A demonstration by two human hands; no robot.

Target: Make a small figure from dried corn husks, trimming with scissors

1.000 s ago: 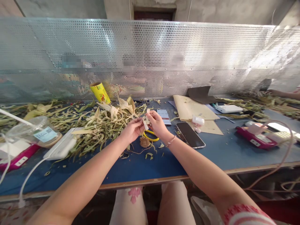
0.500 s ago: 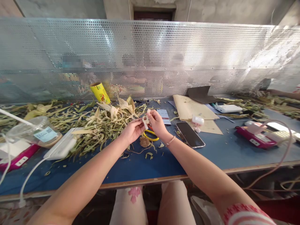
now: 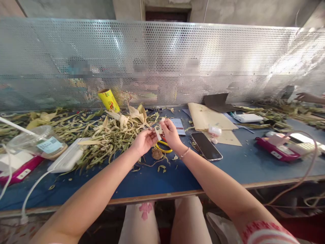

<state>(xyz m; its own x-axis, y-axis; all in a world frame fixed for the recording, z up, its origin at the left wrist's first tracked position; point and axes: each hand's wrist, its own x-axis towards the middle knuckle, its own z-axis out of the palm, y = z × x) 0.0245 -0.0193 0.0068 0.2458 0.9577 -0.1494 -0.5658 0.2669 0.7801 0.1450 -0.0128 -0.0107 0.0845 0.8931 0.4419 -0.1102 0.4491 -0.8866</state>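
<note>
Above the blue table, my left hand (image 3: 144,141) and my right hand (image 3: 171,134) meet, both closed in a pinch on a small pale strip (image 3: 158,130). The strip looks flat, with a crosspiece; its material is too small to make out. Fingers hide part of it. Just below lie scissors with yellow handles (image 3: 164,149), partly covered by my right hand, and a round brown woven piece (image 3: 156,154). To the left of my left hand spreads a heap of dried leaves (image 3: 109,139), with pale husks (image 3: 137,115) on top.
A phone (image 3: 207,145) lies right of my right wrist, with brown paper (image 3: 205,117) behind it. A yellow tube (image 3: 108,100) leans near the perforated metal screen (image 3: 162,51). At left are a plastic cup (image 3: 45,142) and white power bank (image 3: 69,157). Another person's hand (image 3: 304,97) is far right.
My hands stay together on the pale strip, which has shifted and turned very slightly. At the far right, the other person's hand has lifted and its fingers are spread.
</note>
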